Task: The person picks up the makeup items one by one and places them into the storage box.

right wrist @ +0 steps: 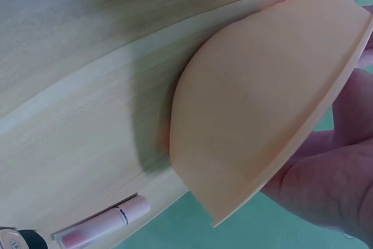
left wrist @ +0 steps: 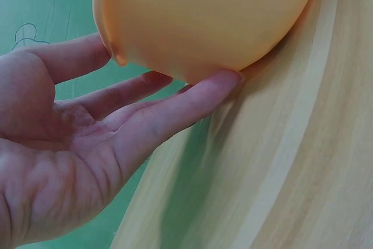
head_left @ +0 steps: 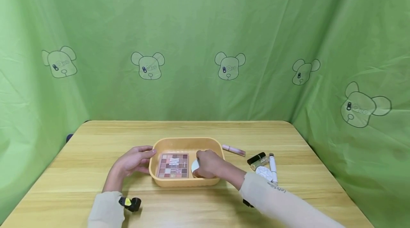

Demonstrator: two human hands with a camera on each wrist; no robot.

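Note:
An orange-yellow basket (head_left: pixel 173 182) stands on the table, with a square makeup palette (head_left: pixel 173 165) lying in its left part. My left hand (head_left: pixel 136 160) touches the basket's left end; in the left wrist view its thumb and fingers (left wrist: pixel 175 106) rest against the rim and outer wall (left wrist: pixel 204 21). Inside the basket's right part, my right hand (head_left: pixel 209 165) grips a round whitish item (head_left: pixel 195 165), partly covered by the fingers. The right wrist view shows the basket's outer wall (right wrist: pixel 256 91) with my right hand (right wrist: pixel 332 173) behind its rim.
Right of the basket lie a pink tube (head_left: pixel 234 150), a black tube (head_left: pixel 256 158), a small clear bottle (head_left: pixel 259 163), a white tube (head_left: pixel 273 167) and a white scalloped item (head_left: pixel 264 173). A green curtain (head_left: pixel 192 96) stands behind the wooden table (head_left: pixel 179 206).

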